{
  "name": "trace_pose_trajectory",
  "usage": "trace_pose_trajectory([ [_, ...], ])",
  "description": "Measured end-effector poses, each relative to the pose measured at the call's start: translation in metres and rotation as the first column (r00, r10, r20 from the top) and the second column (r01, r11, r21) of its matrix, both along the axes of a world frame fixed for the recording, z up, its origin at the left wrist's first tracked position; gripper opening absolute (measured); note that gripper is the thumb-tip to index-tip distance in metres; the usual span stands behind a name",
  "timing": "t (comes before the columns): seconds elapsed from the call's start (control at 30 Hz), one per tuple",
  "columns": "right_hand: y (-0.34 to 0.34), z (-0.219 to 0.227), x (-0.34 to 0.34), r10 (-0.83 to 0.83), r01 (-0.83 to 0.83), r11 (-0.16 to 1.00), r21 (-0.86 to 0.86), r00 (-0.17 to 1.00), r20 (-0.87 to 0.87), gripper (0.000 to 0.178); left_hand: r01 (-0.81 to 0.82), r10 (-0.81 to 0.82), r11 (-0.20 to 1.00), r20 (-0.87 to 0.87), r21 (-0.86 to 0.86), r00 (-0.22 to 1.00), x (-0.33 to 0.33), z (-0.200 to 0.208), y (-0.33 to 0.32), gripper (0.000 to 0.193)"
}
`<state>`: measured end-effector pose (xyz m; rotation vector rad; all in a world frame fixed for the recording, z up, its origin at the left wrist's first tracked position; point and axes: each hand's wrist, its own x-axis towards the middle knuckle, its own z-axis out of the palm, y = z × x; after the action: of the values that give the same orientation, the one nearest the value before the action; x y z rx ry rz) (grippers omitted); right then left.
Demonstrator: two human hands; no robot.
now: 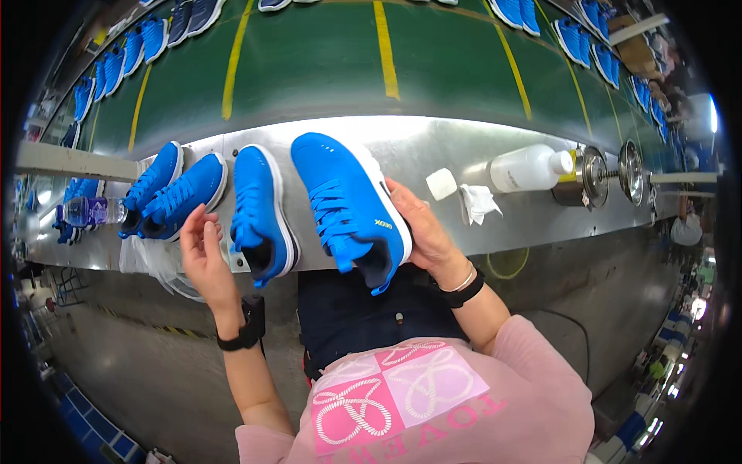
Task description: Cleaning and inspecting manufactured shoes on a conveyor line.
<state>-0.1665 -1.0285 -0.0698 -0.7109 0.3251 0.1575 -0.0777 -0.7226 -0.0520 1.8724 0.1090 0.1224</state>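
Pink shirt (533, 379), nearest us: twisted-rope pattern on the chest, with large pink lettering below, partly cut off at the lower edge.

Left hand (202, 259): fingers loosely curled and free, between a pair of shoes and a single shoe; we cannot tell whether it touches clear plastic (158, 263) beside it.

Right hand (421, 232): clasps the held shoe (328, 182) by its white sole, fingertips mostly hidden behind it. The shoe, blue and laced, is in front of the body, heel toward us; we note small yellowish lettering near its heel. Whether it touches the bench, we cannot tell.

Steel bench (410, 147): single blue shoe (251, 185) just left of the held one; blue pair (174, 189) farther left; purple-labelled bottle (93, 210), its print too small for us; white block (441, 184); crumpled white cloth (481, 203); white bottle (522, 168); metal vessel (591, 176), partly hidden.

Green belt (309, 69), beyond: yellow stripes, more shoes (572, 40), some cropped by the rim.
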Motion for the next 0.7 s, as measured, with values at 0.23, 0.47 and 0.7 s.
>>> trace_pose_trajectory([
  [0.23,0.031,0.031,-0.042,0.182,-0.168,0.97,-0.175,0.981,0.069,0.044,0.314,-0.317,0.87,0.056,-0.379,0.947,-0.052,0.054,-0.091,0.07],
  [0.47,-0.006,0.025,-0.063,0.17,-0.041,0.727,-0.685,0.978,0.123,0.032,0.195,-0.442,0.722,-0.226,-0.664,0.868,-0.066,0.036,-0.11,0.058],
  [0.7,-0.099,-0.003,-0.059,-0.062,0.274,-0.578,-0.769,0.924,0.376,0.014,0.182,-0.484,0.783,-0.399,-0.595,0.779,-0.087,0.002,-0.107,0.074],
])
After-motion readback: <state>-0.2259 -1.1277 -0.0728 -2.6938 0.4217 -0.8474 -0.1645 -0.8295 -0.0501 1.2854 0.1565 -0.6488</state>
